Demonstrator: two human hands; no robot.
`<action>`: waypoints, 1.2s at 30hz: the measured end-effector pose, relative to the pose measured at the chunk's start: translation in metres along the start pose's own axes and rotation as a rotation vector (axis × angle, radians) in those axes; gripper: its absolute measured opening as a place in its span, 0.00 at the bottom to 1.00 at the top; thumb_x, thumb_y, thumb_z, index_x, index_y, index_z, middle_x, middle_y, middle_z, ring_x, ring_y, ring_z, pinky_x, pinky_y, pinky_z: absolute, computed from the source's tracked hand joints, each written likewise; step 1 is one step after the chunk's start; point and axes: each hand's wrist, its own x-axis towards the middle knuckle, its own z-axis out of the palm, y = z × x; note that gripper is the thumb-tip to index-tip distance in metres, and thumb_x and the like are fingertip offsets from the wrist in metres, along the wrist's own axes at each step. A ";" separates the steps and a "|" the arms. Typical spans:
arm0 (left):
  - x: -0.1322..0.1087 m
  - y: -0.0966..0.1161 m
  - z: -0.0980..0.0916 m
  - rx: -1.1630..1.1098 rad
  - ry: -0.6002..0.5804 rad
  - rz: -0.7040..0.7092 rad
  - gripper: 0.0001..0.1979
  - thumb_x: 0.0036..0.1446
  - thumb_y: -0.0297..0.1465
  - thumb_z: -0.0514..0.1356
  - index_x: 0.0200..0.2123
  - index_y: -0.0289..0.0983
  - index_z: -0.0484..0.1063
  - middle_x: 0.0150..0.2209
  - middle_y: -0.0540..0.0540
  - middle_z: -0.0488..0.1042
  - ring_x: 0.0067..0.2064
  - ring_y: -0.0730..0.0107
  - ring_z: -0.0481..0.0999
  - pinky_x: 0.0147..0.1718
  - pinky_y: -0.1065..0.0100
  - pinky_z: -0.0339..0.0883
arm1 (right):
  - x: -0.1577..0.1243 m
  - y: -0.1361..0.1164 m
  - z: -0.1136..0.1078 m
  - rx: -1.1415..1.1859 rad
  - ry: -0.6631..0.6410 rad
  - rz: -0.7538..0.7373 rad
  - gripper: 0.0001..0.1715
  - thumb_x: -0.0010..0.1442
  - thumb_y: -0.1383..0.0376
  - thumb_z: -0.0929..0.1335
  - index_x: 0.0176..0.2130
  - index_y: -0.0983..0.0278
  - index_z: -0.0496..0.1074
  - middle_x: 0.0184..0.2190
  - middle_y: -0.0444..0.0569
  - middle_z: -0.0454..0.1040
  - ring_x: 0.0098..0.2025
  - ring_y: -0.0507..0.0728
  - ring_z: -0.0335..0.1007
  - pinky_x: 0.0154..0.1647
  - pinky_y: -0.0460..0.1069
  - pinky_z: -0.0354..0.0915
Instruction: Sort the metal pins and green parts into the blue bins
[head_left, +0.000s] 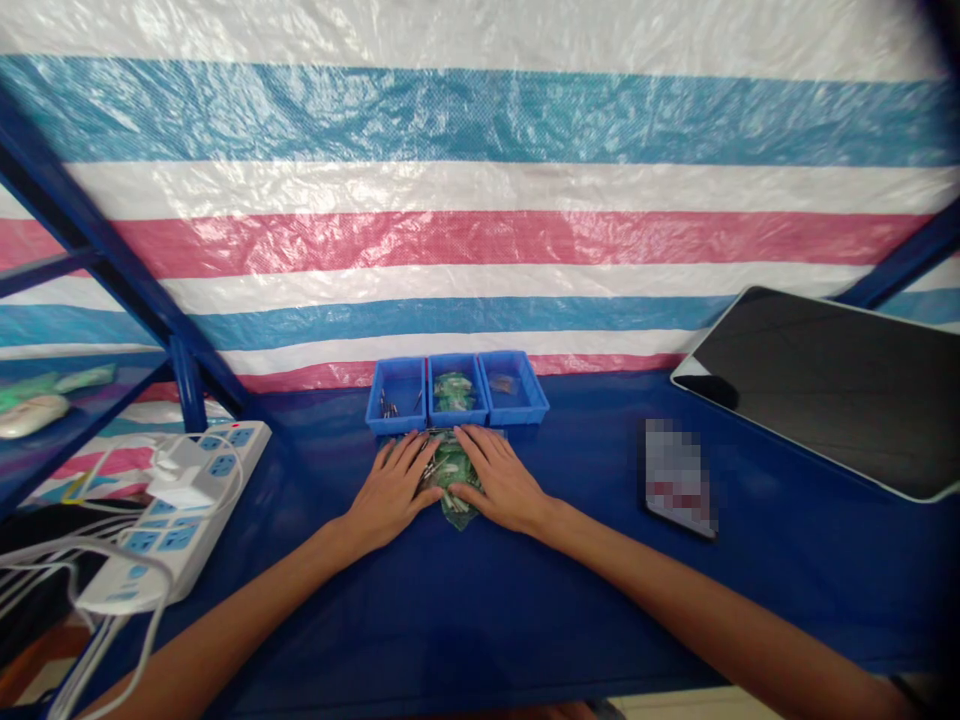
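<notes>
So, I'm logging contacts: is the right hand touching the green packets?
Touching. The head view shows the right hand lying flat on the green packets, its fingers and palm covering their right side.

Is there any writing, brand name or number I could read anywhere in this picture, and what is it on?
No text can be read in this view.
Phone: screen blurred out, unreadable.
Power strip: no legible markings.
Tablet: screen dark, nothing shown.
Green packets under the left hand and right hand: any print is too small to tell.
</notes>
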 end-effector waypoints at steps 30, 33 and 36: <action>0.004 -0.008 -0.023 -0.311 0.217 -0.042 0.12 0.62 0.34 0.53 0.45 0.41 0.71 0.48 0.45 0.72 0.52 0.63 0.69 0.52 0.59 0.62 | -0.003 -0.001 -0.011 0.203 0.212 -0.018 0.13 0.63 0.66 0.62 0.47 0.63 0.70 0.43 0.53 0.72 0.47 0.59 0.65 0.47 0.55 0.60; 0.004 -0.008 -0.023 -0.318 0.235 -0.027 0.11 0.62 0.33 0.53 0.44 0.41 0.72 0.47 0.45 0.73 0.51 0.64 0.70 0.51 0.60 0.62 | -0.001 0.002 -0.021 0.231 0.278 -0.011 0.12 0.63 0.66 0.62 0.45 0.63 0.70 0.42 0.52 0.73 0.45 0.58 0.66 0.46 0.54 0.60; 0.004 -0.008 -0.022 -0.323 0.248 -0.023 0.10 0.61 0.33 0.54 0.44 0.41 0.72 0.46 0.45 0.73 0.50 0.64 0.70 0.50 0.61 0.63 | 0.006 0.011 -0.046 0.190 0.272 0.078 0.10 0.64 0.65 0.61 0.39 0.64 0.71 0.37 0.51 0.74 0.41 0.56 0.68 0.44 0.51 0.60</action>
